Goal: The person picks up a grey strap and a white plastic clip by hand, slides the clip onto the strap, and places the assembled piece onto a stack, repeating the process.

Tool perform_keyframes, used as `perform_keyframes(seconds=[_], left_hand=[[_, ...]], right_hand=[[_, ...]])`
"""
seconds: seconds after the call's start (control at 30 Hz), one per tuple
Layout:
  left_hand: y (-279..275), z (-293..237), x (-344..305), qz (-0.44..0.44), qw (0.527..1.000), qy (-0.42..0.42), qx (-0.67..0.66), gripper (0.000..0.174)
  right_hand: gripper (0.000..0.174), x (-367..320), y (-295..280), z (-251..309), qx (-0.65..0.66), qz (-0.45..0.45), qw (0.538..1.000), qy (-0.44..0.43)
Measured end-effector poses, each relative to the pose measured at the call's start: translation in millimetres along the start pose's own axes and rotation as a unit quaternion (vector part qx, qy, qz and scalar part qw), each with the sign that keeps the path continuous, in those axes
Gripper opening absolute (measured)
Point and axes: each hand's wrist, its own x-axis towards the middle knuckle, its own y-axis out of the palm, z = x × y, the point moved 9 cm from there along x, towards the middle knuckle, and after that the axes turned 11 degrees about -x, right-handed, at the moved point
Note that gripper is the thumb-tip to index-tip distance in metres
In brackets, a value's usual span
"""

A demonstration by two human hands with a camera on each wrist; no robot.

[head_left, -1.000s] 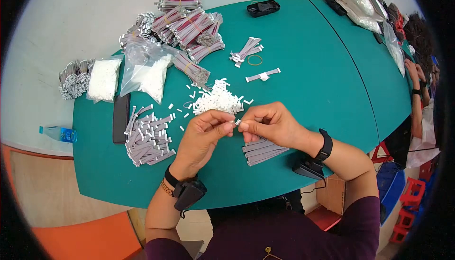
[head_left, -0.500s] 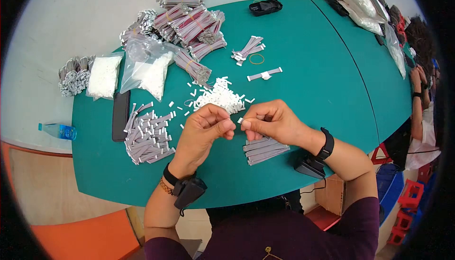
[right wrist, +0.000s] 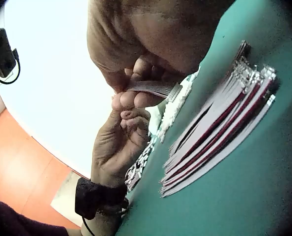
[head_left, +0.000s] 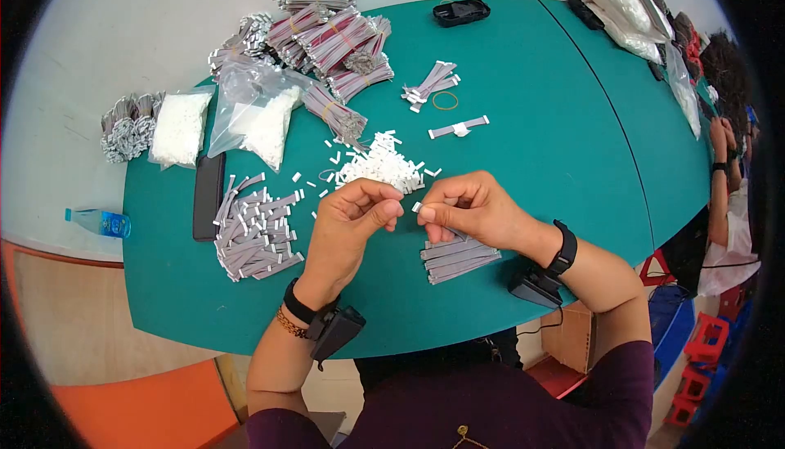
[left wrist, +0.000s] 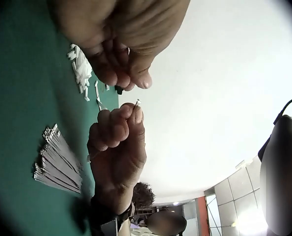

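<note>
My right hand (head_left: 474, 212) pinches a short grey ribbon cable (right wrist: 153, 88) between thumb and fingers. One white connector end (head_left: 417, 207) pokes out past the fingertips, and the other end (right wrist: 174, 92) trails below the curled fingers in the right wrist view. Facing it, a small gap away, is my left hand (head_left: 347, 224), its fingers loosely bent and nothing showing between thumb and fingertips. Beyond the fingers lies a heap of small white connector housings (head_left: 383, 163). Under the right hand rests a row of grey ribbon cables (head_left: 460, 259), seen with dark red edge stripes in the right wrist view.
Left of my hands lies a pile of cables with white ends (head_left: 257, 232), near a dark case (head_left: 208, 195). Bags of white pieces (head_left: 181, 128) and banded cable bundles (head_left: 335, 40) stand behind. A few cables (head_left: 431, 85), a rubber band (head_left: 445, 101) and a black tray (head_left: 461, 12) lie farther back.
My left fingertips have drawn back slightly from the cable end, widening the gap between the hands. The right hand keeps its pinch on the cable.
</note>
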Motion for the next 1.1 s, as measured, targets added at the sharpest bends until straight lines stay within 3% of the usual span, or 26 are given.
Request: perform_keyframes(seconds=[0.33, 0.8, 1.1], left_hand=[[4, 1, 1, 0.009, 1.000, -0.014, -0.023, 0.018], [7, 18, -4, 0.041, 0.987, -0.106, -0.112, 0.012], [6, 15, -4, 0.028, 0.990, -0.097, -0.095, 0.017]], right_hand=[[0.014, 0, -4, -4, -0.007, -0.013, 1.000, 0.001], [0.016, -5, 7, 7, -0.030, 0.012, 0.999, -0.022], [0.017, -5, 9, 8, -0.050, 0.019, 0.998, -0.028]])
